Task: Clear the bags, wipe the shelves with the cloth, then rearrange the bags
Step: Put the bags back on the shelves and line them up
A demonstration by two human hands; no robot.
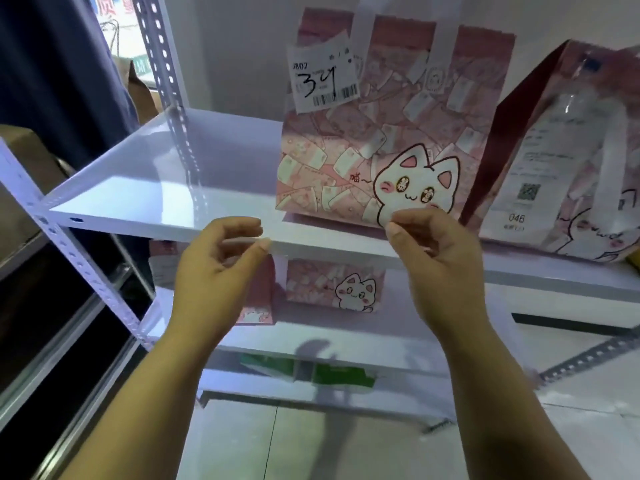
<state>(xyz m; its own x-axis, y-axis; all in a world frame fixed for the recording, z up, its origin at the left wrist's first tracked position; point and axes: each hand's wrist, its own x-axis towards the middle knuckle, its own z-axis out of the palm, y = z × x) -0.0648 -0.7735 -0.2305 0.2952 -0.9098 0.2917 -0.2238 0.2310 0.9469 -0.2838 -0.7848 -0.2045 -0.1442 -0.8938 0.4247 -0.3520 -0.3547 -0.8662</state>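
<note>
**Shelf stock: pink cat bags, with two hands at the front edge**

Head view.

- **Bag 34** [381, 133]: a pink printed carrier with a white cat on it. It stands upright on the upper shelf [156, 174], its base just behind the front edge, about midway along. A paper label [320, 74] marked 34 hangs at its upper left corner. White straps [363, 15] run up out of the picture.
- **Leaning bag** [561, 150]: same print, tilted, toward the shelf's right end. It sits beside bag 34 but apart from it, with a long printed slip on its face.
- **Small bag** [336, 289]: upright on the lower shelf [311, 344], set back from the front edge.
- **Left hand** [218, 268]: in front of the upper shelf's front edge. The fingers are loosely curled, the thumb is near the forefinger, and there is nothing in them.
- **Right hand** [436, 258]: at bag 34's bottom front edge. The fingers are curled, with thumb and forefinger close together there (from where I stand I cannot tell whether they nip the card or only touch it).
- **Handling, as I judge it:** stiff glossy paper that is light unless filled. It would slide easily on the shiny shelf and would crease if squeezed. It is best taken by the straps, or with both palms on the side walls. The label looks loosely fixed, so keep off it.
</note>
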